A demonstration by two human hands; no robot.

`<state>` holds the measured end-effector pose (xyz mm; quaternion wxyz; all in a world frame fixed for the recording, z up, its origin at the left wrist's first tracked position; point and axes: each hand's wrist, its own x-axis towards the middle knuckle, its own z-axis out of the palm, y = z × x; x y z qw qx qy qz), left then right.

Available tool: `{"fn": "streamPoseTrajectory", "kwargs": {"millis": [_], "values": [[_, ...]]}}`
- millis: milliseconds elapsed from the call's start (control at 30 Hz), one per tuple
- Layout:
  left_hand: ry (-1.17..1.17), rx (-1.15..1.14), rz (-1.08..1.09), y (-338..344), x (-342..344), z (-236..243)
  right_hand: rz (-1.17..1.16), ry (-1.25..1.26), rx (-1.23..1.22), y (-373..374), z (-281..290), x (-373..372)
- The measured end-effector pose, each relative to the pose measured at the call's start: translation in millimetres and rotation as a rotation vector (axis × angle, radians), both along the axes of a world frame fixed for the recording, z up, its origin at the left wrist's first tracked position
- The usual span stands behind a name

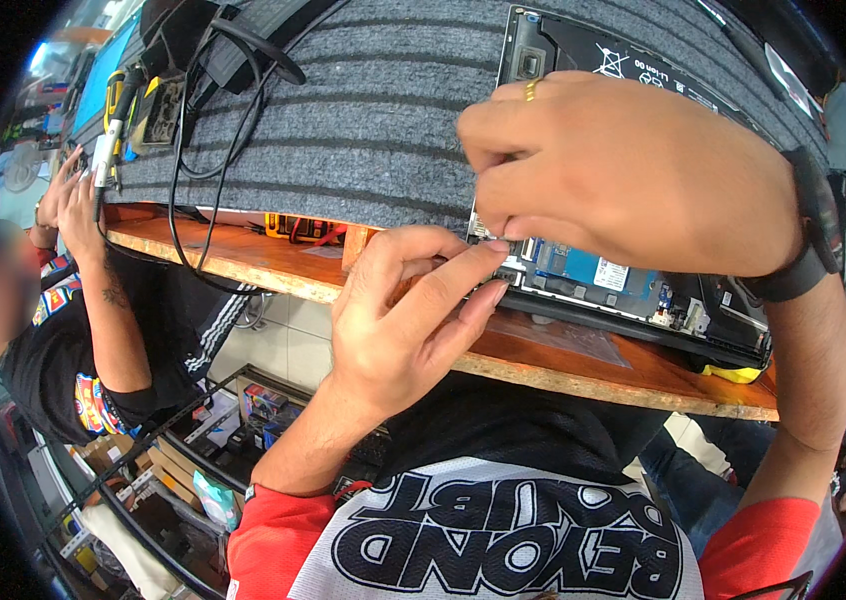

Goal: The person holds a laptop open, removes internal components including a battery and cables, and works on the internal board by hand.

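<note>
An opened laptop base [568,45] lies on the ribbed grey mat, its black battery [633,65] and inner boards exposed. My left hand [403,310] is at its near left corner, index fingertip on top and thumb at the edge, gripping that corner. Over the laptop arches my right hand [633,170], with a gold ring and a dark wristband. Its fingers are pinched close to my left index fingertip; whatever is between them is hidden. Beside them sits a blue part with a white label [608,272], partly covered by my right hand.
A black cable [228,150] loops over the mat [373,120] and hangs past the wooden bench edge [233,265]. Yellow-black tools [118,105] lie far left. At the left, another person's hands [73,200] rest by the bench. Below stands a rack [158,470] with boxes.
</note>
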<state>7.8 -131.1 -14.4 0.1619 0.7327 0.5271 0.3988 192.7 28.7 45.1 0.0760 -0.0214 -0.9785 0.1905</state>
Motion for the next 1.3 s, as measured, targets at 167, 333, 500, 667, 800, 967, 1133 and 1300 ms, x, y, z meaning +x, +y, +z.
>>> {"fn": "streamPoseTrajectory", "kwargs": {"millis": [167, 333, 500, 667, 800, 967, 1133, 1300], "values": [[0.055, -0.031, -0.043, -1.8, 1.6, 0.6, -0.077, 0.025, -0.057, -6.4, 3.9, 17.9], [0.140, -0.006, -0.068, 0.3, 2.3, 2.5, -0.107, 0.035, -0.021, -16.6, 1.0, 29.2], [0.109, -0.042, -0.071, -0.5, 4.8, 5.5, -0.157, 0.098, 0.040, -18.2, -5.5, 36.8], [0.151, -0.047, -0.095, 2.1, 5.6, 8.2, -0.196, 0.121, 0.035, -20.5, -8.9, 39.9], [0.146, -0.083, -0.107, 2.4, 4.3, 10.7, -0.183, 0.130, 0.057, -20.2, -9.1, 39.6], [0.119, -0.100, -0.120, 1.9, 2.6, 10.1, -0.182, 0.137, 0.052, -20.7, -8.7, 40.5], [0.117, -0.080, -0.125, 2.2, 2.6, 8.0, -0.195, 0.116, 0.058, -22.4, -7.2, 42.5], [0.115, -0.059, -0.126, 1.5, 1.9, 7.7, -0.201, 0.125, 0.058, -23.8, -7.9, 43.1]]}}
